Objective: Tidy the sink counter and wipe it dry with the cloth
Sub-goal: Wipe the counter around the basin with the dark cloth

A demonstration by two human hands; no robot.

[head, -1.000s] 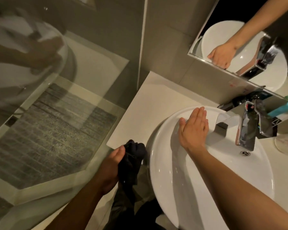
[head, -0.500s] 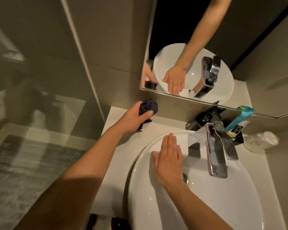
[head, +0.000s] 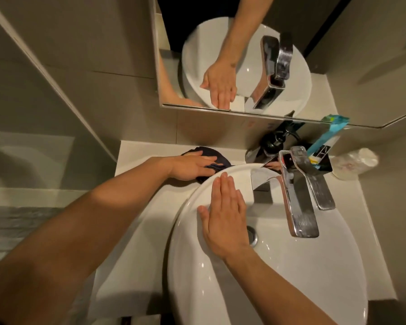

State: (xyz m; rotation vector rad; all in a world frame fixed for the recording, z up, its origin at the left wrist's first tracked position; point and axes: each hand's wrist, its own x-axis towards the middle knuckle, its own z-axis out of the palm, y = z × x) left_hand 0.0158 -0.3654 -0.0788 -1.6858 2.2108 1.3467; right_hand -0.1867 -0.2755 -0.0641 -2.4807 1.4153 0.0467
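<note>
A dark navy cloth (head: 217, 156) lies on the white counter (head: 136, 160) behind the left side of the round white basin (head: 291, 277). My left hand (head: 190, 167) presses flat on the cloth, fingers pointing right toward the wall; the basin rim hides part of the cloth. My right hand (head: 225, 216) rests flat, fingers together, on the inside of the basin's left wall, holding nothing. The chrome faucet (head: 298, 195) stands at the basin's back right.
Behind the faucet stand a black pump bottle (head: 273, 143), a teal tube in a holder (head: 324, 139) and a clear wrapped cup (head: 354, 164). A mirror (head: 244, 55) hangs on the wall above. A glass shower partition (head: 45, 78) bounds the left side.
My left hand carried the cloth from below the counter's front edge up to the back of the counter and now presses it flat there. My right hand stayed on the basin.
</note>
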